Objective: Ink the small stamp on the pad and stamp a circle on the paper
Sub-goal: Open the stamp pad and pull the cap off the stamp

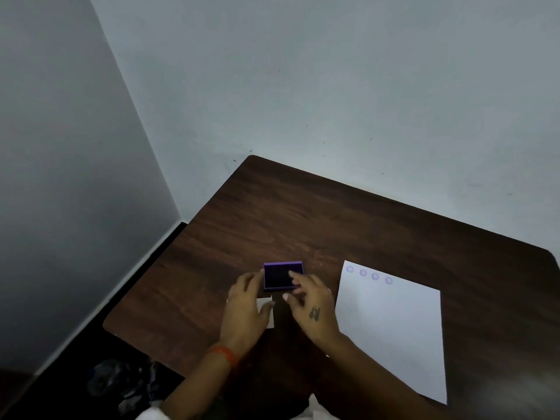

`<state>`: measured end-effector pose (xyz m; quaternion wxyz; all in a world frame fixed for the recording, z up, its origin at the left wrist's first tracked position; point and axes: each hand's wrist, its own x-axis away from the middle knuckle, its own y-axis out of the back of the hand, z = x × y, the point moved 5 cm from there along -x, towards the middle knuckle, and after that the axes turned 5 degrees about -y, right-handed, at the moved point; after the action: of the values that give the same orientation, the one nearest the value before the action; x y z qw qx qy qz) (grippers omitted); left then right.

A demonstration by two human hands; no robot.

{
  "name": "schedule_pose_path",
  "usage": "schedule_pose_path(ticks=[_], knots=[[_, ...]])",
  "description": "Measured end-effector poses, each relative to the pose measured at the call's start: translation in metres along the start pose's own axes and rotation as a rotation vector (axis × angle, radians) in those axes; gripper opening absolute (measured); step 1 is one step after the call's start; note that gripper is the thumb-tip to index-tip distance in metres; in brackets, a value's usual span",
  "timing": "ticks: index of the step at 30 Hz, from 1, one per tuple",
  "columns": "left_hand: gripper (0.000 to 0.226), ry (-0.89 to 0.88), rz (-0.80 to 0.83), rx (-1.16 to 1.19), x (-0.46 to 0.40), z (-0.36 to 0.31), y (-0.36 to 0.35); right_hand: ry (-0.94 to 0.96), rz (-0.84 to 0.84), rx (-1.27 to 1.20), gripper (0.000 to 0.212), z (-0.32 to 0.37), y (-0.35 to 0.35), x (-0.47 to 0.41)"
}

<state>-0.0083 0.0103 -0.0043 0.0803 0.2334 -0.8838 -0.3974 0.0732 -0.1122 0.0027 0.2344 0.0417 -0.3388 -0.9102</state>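
An open purple ink pad [280,277] with a dark inked face lies on the brown table [348,225]. My left hand [244,307] rests beside it, fingertips at the pad's left edge and thumb on a white flat piece [269,319] in front of the pad. My right hand [312,301] hovers over the pad's right front corner, with the index finger stretched over the ink, the thumb forward and the other fingers curled. I cannot see a small stamp; it may be hidden in that hand. The white paper [394,334] lies to the right, with several purple circles [369,274] along its top edge.
The table stands in a corner against grey walls [333,86]. Its left edge drops to a dark floor where a crumpled clear bag [121,380] lies. An orange band sits on my left wrist [225,354].
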Motion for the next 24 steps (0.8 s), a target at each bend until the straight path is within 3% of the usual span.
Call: schedule_pose_path(ticks=[5,10,17,24], knots=[[0.069,-0.099,0.165,0.054,-0.016,-0.036,-0.034,-0.032,-0.197,0.046,0.048,-0.017,0.042,-0.006],[0.062,-0.110,0.334,0.094,-0.025,-0.052,-0.068,-0.176,-0.158,0.057,0.044,-0.045,0.046,-0.006],[0.022,-0.115,0.324,0.141,-0.028,-0.055,-0.089,-0.199,-0.062,0.036,0.017,-0.058,0.037,-0.008],[0.018,-0.094,0.284,0.161,-0.032,-0.053,-0.092,-0.207,-0.023,0.011,0.015,-0.063,0.038,-0.014]])
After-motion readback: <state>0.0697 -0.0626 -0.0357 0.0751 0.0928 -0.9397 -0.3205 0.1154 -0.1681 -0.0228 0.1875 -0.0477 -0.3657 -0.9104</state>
